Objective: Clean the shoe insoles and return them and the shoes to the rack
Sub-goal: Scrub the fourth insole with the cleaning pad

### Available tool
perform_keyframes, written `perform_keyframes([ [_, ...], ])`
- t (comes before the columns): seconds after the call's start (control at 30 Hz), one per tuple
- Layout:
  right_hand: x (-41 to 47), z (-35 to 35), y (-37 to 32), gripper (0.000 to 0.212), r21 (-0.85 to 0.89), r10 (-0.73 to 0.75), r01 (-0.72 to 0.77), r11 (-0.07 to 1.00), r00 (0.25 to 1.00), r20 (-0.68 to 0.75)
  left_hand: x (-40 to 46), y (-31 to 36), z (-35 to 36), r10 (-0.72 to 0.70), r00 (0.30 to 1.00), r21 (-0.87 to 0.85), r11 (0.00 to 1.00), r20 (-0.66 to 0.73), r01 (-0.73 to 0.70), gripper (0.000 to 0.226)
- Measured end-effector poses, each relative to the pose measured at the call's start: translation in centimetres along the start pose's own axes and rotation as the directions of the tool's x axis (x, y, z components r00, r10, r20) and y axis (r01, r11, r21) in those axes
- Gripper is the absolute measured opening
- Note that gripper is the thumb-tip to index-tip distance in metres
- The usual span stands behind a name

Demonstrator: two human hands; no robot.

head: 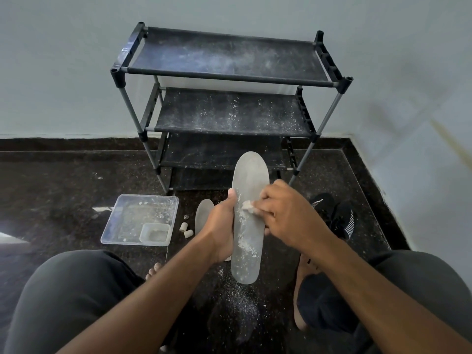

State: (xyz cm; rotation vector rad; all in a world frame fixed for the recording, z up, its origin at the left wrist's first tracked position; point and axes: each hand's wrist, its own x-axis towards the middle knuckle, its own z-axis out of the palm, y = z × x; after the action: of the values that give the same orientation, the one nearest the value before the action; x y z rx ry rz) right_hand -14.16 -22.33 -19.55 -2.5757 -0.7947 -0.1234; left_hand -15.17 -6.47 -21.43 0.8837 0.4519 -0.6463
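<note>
My left hand [220, 229] grips a long grey insole [249, 190] by its left edge and holds it up over the floor, toe end away from me. White powder flecks cover its near half. My right hand [286, 213] pinches a small whitish pad [248, 207] and presses it on the middle of the insole. A second grey insole [202, 217] lies on the floor, partly hidden behind my left hand. A pair of black shoes with white stripes [334, 216] sits on the floor to the right. The black shoe rack [229, 80] stands against the wall ahead, its shelves dusty.
A clear plastic tray [127, 221] holding a small clear tub [155, 234] lies on the floor at left. Three small whitish cylinders [186, 227] sit beside it. White powder is scattered on the dark floor between my knees. Walls meet in a corner at right.
</note>
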Motion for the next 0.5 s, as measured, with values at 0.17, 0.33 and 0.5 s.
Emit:
perform_keyframes([
  [0.17, 0.7, -0.1, 1.0, 0.012, -0.03, 0.064, -0.069, 0.997, 0.989, -0.135, 0.0, 0.1, 0.3, 0.016, 0.999, -0.002, 1.0, 0.044, -0.016, 0.071],
  [0.33, -0.1, 0.3, -0.5, 0.015, 0.046, -0.021, 0.02, 0.999, 1.0, 0.021, 0.3, 0.2, -0.2, 0.003, 1.0, -0.001, 1.0, -0.017, -0.003, 0.07],
  [0.5, 0.7, -0.3, 0.8, 0.017, -0.051, 0.041, -0.045, 0.998, 0.995, -0.088, -0.1, 0.3, 0.4, 0.031, 0.999, -0.017, 0.999, 0.019, -0.03, 0.07],
])
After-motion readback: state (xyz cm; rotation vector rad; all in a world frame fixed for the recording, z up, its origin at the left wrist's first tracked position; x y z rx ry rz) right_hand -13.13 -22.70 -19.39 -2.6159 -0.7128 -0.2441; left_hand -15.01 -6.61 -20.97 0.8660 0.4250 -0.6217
